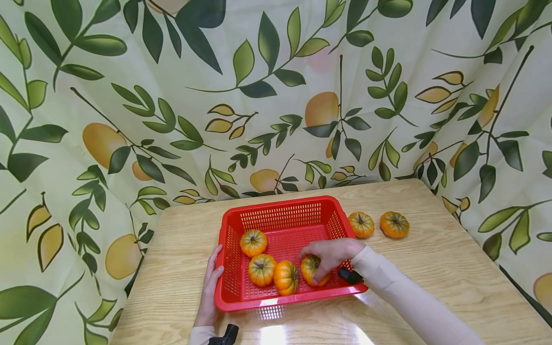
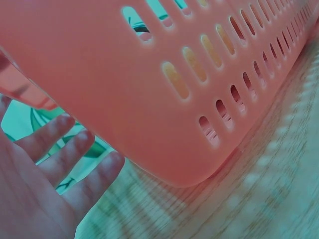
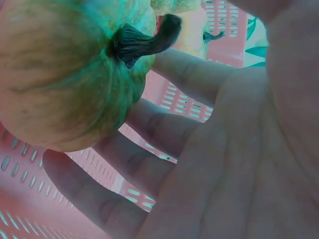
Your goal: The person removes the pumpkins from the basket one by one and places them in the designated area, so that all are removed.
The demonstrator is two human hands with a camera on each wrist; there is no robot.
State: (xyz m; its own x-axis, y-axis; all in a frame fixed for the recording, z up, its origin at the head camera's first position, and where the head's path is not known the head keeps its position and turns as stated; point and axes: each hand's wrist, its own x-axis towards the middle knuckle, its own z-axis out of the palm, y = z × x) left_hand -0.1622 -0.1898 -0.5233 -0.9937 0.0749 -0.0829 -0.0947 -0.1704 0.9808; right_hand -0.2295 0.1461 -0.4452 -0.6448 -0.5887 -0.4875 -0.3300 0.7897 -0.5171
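Observation:
A red plastic basket [image 1: 280, 299] with slotted walls stands on the table. Inside it my right hand [image 1: 334, 254] holds a small orange pumpkin [image 1: 309, 270] near the right end, fingers around its side; its dark stem shows in the right wrist view, where the pumpkin [image 3: 65, 74] fills the upper left. Left of that lie three more pumpkins: one beside it [image 1: 286, 278], a second [image 1: 261, 270], and a third [image 1: 253, 243] farther back. My left hand [image 1: 210, 285] rests against the basket's left side, its fingers [image 2: 82, 174] fairly straight along the edge.
Two more pumpkins sit on the wooden table [image 1: 181, 249] right of the basket, one [image 1: 361, 224] close to its wall and another [image 1: 394, 224] farther right. A leaf-and-fruit patterned cloth [image 1: 276, 120] hangs behind and beside the table.

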